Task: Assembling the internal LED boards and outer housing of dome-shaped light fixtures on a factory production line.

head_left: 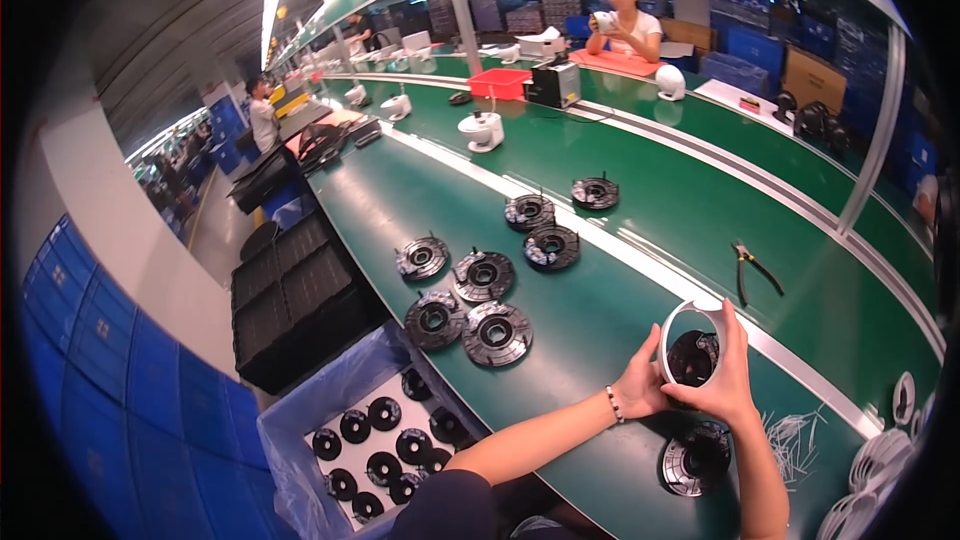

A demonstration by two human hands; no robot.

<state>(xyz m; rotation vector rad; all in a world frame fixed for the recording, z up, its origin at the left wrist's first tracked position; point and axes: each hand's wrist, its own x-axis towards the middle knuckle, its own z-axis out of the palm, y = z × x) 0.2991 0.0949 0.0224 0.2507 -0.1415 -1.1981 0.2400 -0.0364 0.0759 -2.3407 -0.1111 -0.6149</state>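
Above the right end of the green bench, my left hand (641,381) and my right hand (733,376) both grip a white oval plastic ring (664,342), one from each side. A black round part (692,356) shows through the ring's opening; whether it sits in the ring or behind it, I cannot tell. Just below my hands, a black and silver disc-shaped part (690,467) lies on the bench, partly covered by my right forearm. Several similar black discs (497,333) with a central hole lie in a group further left. Fingertips behind the ring are hidden.
A plastic-lined box (292,460) of black discs stands left of my arm. Yellow-and-black pliers (743,265) rest beyond the metal rail. Thin white strips (790,445) and stacked white rings (872,470) lie at right. A co-worker (625,25) sits across the bench, holding a white part.
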